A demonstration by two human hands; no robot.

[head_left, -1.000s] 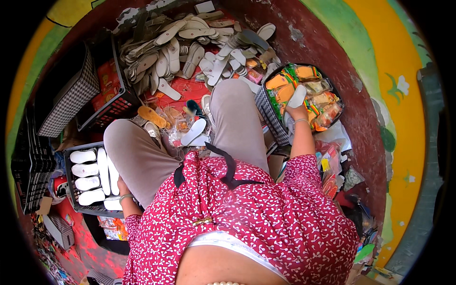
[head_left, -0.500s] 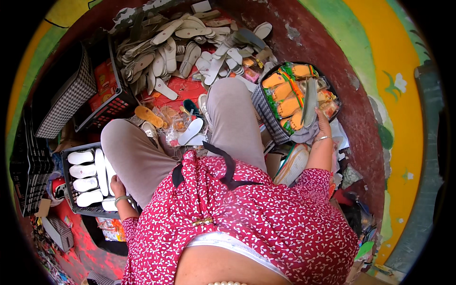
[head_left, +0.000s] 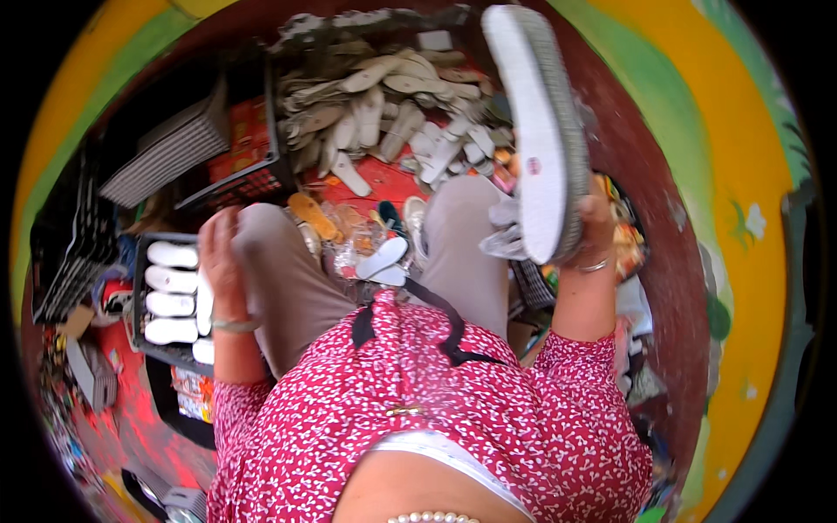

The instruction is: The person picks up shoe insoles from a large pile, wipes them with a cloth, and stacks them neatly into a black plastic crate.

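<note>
My right hand point(head_left: 595, 228) is raised and closed around the lower part of a thick white-topped insole stack point(head_left: 536, 148) with grey edges. The stack stands nearly upright. A crumpled grey cloth or bag point(head_left: 506, 234) hangs beside it. My left hand point(head_left: 222, 261), slightly blurred, is lifted beside my left knee with its fingers stretched out and nothing visible in them. Next to it, a dark crate point(head_left: 141, 288) holds white insoles point(head_left: 172, 281) in a column. Behind my right hand, a basket point(head_left: 629, 205) of orange insoles is mostly hidden.
A large heap of loose insoles point(head_left: 384, 96) lies against the far wall. Black crates point(head_left: 244, 187) stand at the far left. Between my feet lie an orange insole point(head_left: 314, 216), white insoles point(head_left: 384, 259) and clear plastic wrapping. A painted wall point(head_left: 697, 174) curves along the right.
My right hand has lifted the insole stack up from over the orange-insole basket, toward me. My left hand has come up out of the white-insole crate, and the view has shifted slightly.
</note>
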